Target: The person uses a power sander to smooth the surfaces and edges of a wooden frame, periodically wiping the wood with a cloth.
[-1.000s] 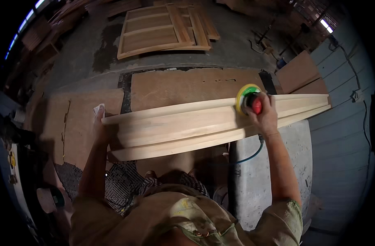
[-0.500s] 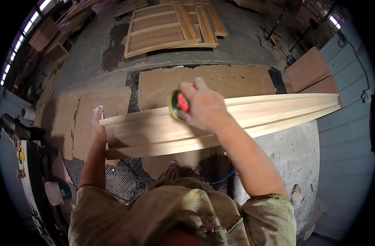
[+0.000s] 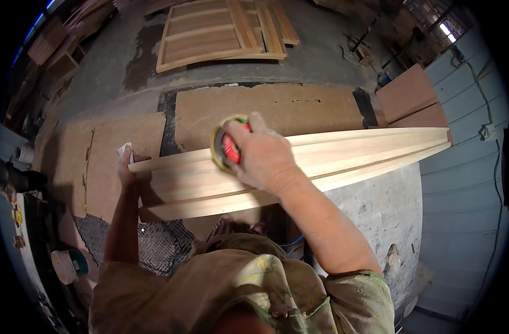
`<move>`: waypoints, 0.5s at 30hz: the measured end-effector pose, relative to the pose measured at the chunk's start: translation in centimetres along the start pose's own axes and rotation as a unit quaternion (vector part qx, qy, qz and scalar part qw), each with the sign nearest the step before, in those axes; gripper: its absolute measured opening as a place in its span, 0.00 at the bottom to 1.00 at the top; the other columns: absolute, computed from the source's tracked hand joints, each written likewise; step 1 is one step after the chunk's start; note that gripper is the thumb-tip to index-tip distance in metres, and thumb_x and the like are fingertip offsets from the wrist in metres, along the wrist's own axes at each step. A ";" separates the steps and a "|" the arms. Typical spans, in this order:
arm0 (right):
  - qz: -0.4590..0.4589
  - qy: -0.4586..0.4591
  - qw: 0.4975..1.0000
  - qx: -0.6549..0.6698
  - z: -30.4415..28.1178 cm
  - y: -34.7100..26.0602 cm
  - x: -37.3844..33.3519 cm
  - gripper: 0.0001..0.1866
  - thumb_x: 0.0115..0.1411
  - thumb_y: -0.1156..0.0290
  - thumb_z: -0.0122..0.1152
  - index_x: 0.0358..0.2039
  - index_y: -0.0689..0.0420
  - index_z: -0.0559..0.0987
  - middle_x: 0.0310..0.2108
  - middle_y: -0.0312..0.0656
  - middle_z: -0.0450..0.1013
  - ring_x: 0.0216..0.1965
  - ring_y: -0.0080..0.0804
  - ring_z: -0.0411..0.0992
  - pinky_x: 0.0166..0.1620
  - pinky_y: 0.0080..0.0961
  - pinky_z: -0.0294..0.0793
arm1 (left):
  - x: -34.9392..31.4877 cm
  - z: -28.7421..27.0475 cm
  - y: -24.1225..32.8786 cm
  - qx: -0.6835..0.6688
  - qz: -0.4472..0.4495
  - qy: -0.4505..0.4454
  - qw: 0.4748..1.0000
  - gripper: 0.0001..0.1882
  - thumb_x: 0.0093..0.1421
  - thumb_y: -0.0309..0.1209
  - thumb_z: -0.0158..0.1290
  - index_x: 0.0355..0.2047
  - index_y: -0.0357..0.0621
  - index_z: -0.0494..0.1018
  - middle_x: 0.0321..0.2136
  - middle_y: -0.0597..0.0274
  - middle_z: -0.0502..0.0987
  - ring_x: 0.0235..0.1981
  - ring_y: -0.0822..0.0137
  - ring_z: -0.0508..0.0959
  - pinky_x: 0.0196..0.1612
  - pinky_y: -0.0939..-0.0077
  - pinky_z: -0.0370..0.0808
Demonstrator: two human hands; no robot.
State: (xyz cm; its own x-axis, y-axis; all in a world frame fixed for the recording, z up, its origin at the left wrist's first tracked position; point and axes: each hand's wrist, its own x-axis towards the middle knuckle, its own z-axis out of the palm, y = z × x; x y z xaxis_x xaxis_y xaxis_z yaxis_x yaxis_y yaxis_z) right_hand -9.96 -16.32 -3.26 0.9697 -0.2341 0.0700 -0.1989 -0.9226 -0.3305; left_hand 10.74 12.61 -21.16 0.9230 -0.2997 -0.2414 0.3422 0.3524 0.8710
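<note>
A long pale wooden workpiece (image 3: 198, 181) with raised strips along its length lies across in front of me, its right part over a grey-topped table. Near its left part, my right hand (image 3: 262, 153) is wrapped round a round object (image 3: 228, 146) with a red middle, some green and a yellowish rim. I cannot make out its exact kind; it is over or against the wood. My left hand (image 3: 129, 167) is at the workpiece's left end, fingers closed on a small white piece (image 3: 123, 150) like folded paper.
The grey, stained tabletop (image 3: 377, 211) is at right. Brown sheets (image 3: 265, 111) cover the floor beyond the workpiece. Farther off lie wooden frames (image 3: 204, 33). A white bucket (image 3: 64, 266) stands at lower left, and reddish boards (image 3: 410, 97) lean against the metal wall at right.
My right hand and the round object have moved left along the workpiece. The whole view has shifted slightly; my left hand stays at the left end.
</note>
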 end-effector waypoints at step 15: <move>-0.128 0.176 0.973 -0.076 2.8 5.9 -4.6 0.23 0.50 0.62 0.64 0.49 0.38 0.74 0.42 0.46 0.67 0.37 0.43 0.75 0.32 0.33 0.79 | 0.4 -1.7 0.0 -0.043 -0.031 -0.062 0.997 0.24 0.68 0.49 0.44 0.18 0.48 0.66 0.14 0.64 0.71 0.12 0.69 0.69 0.17 0.77 0.66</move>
State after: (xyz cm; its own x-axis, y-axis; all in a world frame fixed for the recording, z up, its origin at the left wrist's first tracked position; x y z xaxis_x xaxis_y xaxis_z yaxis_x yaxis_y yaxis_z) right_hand -15.19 -19.84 -8.13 0.8864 -0.0563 0.4594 -0.0019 -0.9930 -0.1181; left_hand 11.46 14.01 -22.01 0.8728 -0.4284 -0.2339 0.4164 0.4035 0.8147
